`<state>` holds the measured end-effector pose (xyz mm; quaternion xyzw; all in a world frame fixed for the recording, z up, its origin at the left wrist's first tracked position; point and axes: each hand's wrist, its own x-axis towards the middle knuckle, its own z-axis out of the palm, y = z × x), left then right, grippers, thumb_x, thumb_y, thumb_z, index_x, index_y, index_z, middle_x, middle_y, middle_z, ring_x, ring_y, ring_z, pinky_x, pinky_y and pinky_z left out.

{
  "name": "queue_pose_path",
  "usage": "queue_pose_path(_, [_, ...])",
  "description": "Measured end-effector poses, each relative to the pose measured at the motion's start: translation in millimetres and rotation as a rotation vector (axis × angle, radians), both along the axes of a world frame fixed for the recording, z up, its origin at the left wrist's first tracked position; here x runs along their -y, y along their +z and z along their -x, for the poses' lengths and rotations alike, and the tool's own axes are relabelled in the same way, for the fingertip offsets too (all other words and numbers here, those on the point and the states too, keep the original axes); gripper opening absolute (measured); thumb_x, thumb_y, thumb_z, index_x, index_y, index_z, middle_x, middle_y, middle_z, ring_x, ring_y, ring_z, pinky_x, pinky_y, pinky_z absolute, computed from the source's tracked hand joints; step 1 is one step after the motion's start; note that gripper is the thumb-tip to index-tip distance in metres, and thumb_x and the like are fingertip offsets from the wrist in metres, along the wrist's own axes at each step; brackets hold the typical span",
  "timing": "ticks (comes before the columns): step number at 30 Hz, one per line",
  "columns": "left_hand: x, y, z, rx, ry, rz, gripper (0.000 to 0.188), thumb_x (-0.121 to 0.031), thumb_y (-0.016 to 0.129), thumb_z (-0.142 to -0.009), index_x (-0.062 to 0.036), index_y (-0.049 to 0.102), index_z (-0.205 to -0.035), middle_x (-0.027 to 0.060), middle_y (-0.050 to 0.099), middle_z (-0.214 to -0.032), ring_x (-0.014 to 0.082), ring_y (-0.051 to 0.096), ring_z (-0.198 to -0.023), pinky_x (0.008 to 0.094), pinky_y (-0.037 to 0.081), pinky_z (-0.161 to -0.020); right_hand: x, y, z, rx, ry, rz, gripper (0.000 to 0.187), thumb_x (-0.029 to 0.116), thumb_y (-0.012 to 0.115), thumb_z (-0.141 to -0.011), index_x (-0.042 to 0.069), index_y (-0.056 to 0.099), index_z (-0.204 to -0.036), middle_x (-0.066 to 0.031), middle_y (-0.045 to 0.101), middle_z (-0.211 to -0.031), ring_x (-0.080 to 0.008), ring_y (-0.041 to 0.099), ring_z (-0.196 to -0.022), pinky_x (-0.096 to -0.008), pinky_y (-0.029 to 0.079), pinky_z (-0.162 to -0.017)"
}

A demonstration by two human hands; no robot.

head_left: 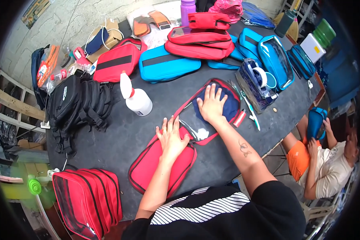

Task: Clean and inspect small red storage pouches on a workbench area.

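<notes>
A red zippered bag [148, 172] lies unfolded on the dark table, its solid half nearer me and its half with a see-through window [189, 119] farther away. My left hand [171, 139] rests flat on the red half near the fold, fingers outstretched. On the window half my right hand [212, 105] presses down with fingers spread, over dark blue cloth [230, 106]. Whether that cloth is under the plastic I cannot tell. Beside the bag's right edge are a small red-and-white tube [239, 118] and a slim white-and-teal tool [251, 110].
A white spray bottle [139, 102] stands left of the bag. Black backpacks [78, 102], red bags [88, 196] and blue bags [170, 66] crowd around. A see-through organizer [255, 86] holds tape rolls. At right, a seated person [328, 164] handles a blue bag [316, 123].
</notes>
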<state>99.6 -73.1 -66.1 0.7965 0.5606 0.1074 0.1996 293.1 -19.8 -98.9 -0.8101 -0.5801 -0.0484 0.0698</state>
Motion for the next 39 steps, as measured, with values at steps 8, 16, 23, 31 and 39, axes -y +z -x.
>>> queue_pose_path(8, [3, -3, 4, 0.016, 0.021, -0.009, 0.077, -0.03, 0.066, -0.075, -0.0054, 0.036, -0.142, 0.0148, 0.037, -0.146, 0.0339, 0.024, -0.14, 0.0594, 0.013, -0.111, 25, 1, -23, -0.147, 0.365, -0.067, 0.06, 0.033, 0.055, -0.09, 0.011, 0.039, -0.143, -0.0122, 0.032, -0.151, -0.0355, 0.026, -0.14, -0.057, 0.019, -0.112])
queue_pose_path(16, [1, -11, 6, 0.018, 0.067, -0.069, 0.075, -0.028, 0.067, -0.074, -0.0057, 0.039, -0.14, 0.0136, 0.038, -0.145, 0.034, 0.025, -0.14, 0.0621, 0.013, -0.11, 73, 21, 69, -0.222, 0.409, 0.195, 0.058, 0.029, 0.053, -0.089, -0.006, 0.044, -0.134, -0.0269, 0.038, -0.142, -0.0447, 0.035, -0.132, -0.0594, 0.028, -0.107])
queue_pose_path(23, [3, 2, 1, -0.037, 0.033, -0.013, 0.079, -0.03, 0.065, -0.076, -0.0076, 0.033, -0.145, 0.0132, 0.035, -0.148, 0.0314, 0.023, -0.142, 0.0585, 0.01, -0.112, 28, 5, 19, -0.02, -0.336, 0.216, 0.068, 0.038, 0.05, -0.092, -0.008, 0.035, -0.14, -0.028, 0.032, -0.146, -0.0481, 0.034, -0.131, -0.0581, 0.034, -0.104])
queue_pose_path(31, [4, -9, 7, -0.023, 0.041, -0.034, 0.079, -0.03, 0.067, -0.076, -0.0076, 0.034, -0.144, 0.0127, 0.036, -0.146, 0.0326, 0.023, -0.141, 0.0599, 0.01, -0.112, 29, 15, 33, -0.133, -0.318, 0.328, 0.076, 0.045, 0.051, -0.091, -0.006, 0.03, -0.143, -0.0291, 0.024, -0.149, -0.0529, 0.028, -0.133, -0.0656, 0.029, -0.103])
queue_pose_path(39, [2, -6, 7, -0.035, 0.04, -0.013, 0.079, -0.03, 0.066, -0.076, -0.0081, 0.034, -0.144, 0.0128, 0.033, -0.148, 0.0319, 0.022, -0.142, 0.0588, 0.01, -0.112, 37, 19, 44, -0.118, -0.209, 0.412, 0.076, 0.044, 0.051, -0.091, -0.008, 0.03, -0.142, -0.0318, 0.025, -0.148, -0.0529, 0.032, -0.131, -0.0634, 0.035, -0.1])
